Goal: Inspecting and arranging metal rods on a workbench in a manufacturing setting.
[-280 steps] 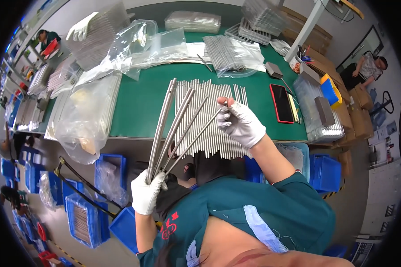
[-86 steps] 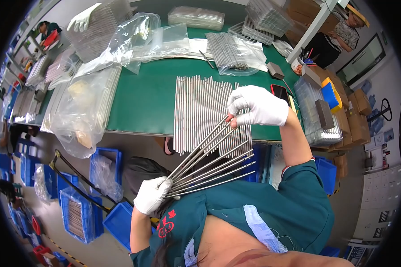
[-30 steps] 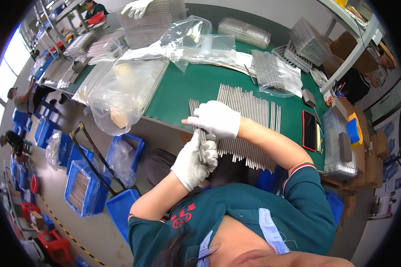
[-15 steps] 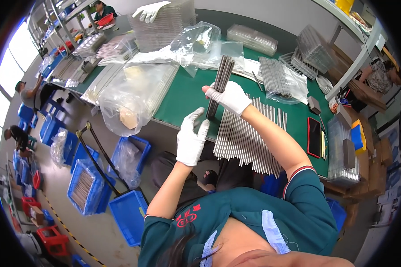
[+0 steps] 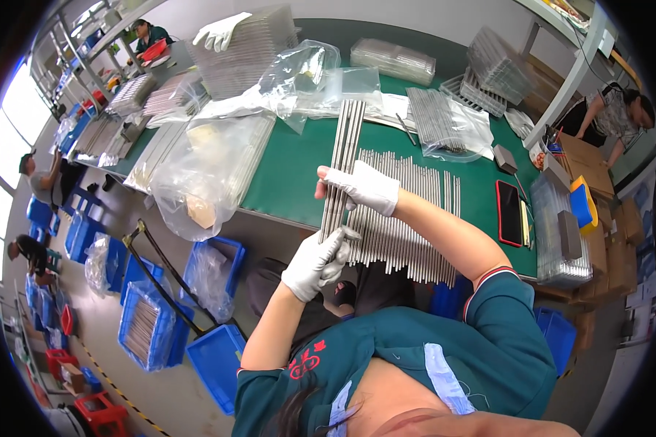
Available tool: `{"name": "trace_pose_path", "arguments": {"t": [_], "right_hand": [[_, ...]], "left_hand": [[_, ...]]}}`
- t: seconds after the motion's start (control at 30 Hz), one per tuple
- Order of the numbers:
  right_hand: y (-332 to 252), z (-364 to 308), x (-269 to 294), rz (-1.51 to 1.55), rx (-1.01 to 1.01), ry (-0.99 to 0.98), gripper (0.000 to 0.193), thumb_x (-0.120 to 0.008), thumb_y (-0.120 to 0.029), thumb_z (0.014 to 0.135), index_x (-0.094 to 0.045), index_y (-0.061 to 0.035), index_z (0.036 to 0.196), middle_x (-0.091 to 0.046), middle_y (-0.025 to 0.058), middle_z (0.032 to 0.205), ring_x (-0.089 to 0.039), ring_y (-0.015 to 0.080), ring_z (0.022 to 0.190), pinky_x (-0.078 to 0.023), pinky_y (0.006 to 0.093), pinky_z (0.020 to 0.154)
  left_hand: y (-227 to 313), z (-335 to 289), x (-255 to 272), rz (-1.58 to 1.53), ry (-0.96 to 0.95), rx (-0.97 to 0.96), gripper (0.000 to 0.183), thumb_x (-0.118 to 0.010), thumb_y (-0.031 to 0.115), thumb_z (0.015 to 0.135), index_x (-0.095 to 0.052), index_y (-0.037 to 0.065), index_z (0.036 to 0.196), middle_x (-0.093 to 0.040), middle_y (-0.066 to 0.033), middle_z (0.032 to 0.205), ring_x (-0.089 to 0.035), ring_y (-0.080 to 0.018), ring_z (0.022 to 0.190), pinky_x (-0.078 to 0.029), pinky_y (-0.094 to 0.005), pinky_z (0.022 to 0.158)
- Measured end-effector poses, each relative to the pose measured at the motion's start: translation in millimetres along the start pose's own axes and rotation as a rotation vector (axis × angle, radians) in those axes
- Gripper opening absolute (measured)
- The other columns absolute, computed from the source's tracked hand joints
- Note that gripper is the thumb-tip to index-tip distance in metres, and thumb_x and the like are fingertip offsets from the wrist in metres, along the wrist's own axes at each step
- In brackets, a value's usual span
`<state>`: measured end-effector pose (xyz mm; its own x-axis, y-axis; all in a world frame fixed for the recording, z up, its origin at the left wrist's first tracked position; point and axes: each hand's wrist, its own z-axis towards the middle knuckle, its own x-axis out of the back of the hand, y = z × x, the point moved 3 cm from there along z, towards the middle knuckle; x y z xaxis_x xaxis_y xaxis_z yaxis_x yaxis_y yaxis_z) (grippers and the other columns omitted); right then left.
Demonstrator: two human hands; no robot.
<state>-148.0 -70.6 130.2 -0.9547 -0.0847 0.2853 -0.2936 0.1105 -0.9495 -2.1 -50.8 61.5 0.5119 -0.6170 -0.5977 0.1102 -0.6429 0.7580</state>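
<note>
A bundle of several slim metal rods (image 5: 348,131) is held between my two white-gloved hands, slanting up and away from me. My right hand (image 5: 368,188) is wrapped round its middle, with the thumb across the rods. At the near end, my left hand (image 5: 318,264) is closed on the bundle, its fingers curled round the rod ends. Under my right hand and forearm lies a wide row of similar metal rods (image 5: 404,237), side by side on the green table (image 5: 270,171). A few rods (image 5: 452,193) lie slightly apart at the row's right side.
Clear plastic bags (image 5: 200,167) cover rods on the left. Stacked clear trays (image 5: 244,54) stand behind. To the right are a red-edged phone (image 5: 509,213), grey blocks (image 5: 504,158) and a yellow-blue holder (image 5: 583,206). Blue crates (image 5: 149,328) and a trolley handle (image 5: 168,269) stand on the floor.
My left hand has moved from open beside the bundle to closed on its near end. The bundle has come nearer and tilted so its length shows more.
</note>
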Motion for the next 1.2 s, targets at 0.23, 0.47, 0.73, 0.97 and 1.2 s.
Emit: {"name": "trace_pose_path", "arguments": {"t": [0.23,0.47,0.73,0.97,1.2], "right_hand": [[57.4,-11.3,60.6,0.412,-0.238,0.098,0.031,-0.039,-0.034,0.089,-0.05,-0.0053,0.091,-0.034,-0.0056,0.058,-0.029,0.0044,0.044,-0.027,0.0189,0.039],[83.0,-35.7,68.5,0.434,-0.333,-0.109,0.035,-0.043,-0.014,0.085,-0.041,0.0004,0.117,-0.055,0.0012,0.075,-0.033,0.0022,0.046,-0.031,0.0162,0.041],[52.6,-74.9,64.5,0.298,-0.025,0.055,0.032,-0.053,-0.027,0.084,-0.056,0.0027,0.094,-0.064,0.0099,0.088,-0.057,0.0089,0.061,-0.048,0.0199,0.054],[41.6,-109.3,52.5,0.294,0.078,0.211,0.033,-0.061,-0.034,0.078,-0.061,-0.0034,0.091,-0.058,0.0003,0.071,-0.051,0.0064,0.061,-0.043,0.0196,0.056],[38.2,-127.6,53.5,0.369,0.064,0.21,0.029,-0.052,-0.023,0.084,-0.059,-0.0029,0.103,-0.061,0.0042,0.087,-0.055,0.0081,0.071,-0.046,0.0208,0.063]], "left_hand": [[15.4,-20.2,20.4,0.795,0.523,-0.31,0.028,-0.043,0.026,0.09,-0.057,0.005,0.103,-0.059,-0.0009,0.061,-0.028,-0.0009,0.039,-0.023,-0.0173,0.038],[5.6,-40.1,25.2,0.751,0.65,-0.329,0.023,-0.046,0.018,0.089,-0.057,0.0,0.098,-0.06,-0.0029,0.064,-0.047,-0.0047,0.055,-0.035,-0.0179,0.053],[4.5,-55.8,25.7,0.688,0.602,-0.472,0.021,-0.052,0.015,0.086,-0.055,-0.003,0.097,-0.049,0.0007,0.062,-0.035,-0.0028,0.049,-0.023,-0.0167,0.044],[0.3,-68.0,8.2,0.775,0.566,-0.475,0.018,-0.053,0.01,0.084,-0.056,-0.005,0.094,-0.06,-0.0066,0.069,-0.052,-0.0104,0.056,-0.039,-0.0212,0.053],[2.4,-68.5,-5.9,0.93,0.655,-0.407,0.012,-0.053,0.008,0.083,-0.057,-0.003,0.084,-0.06,-0.0042,0.063,-0.051,-0.0077,0.058,-0.039,-0.0205,0.057]]}}
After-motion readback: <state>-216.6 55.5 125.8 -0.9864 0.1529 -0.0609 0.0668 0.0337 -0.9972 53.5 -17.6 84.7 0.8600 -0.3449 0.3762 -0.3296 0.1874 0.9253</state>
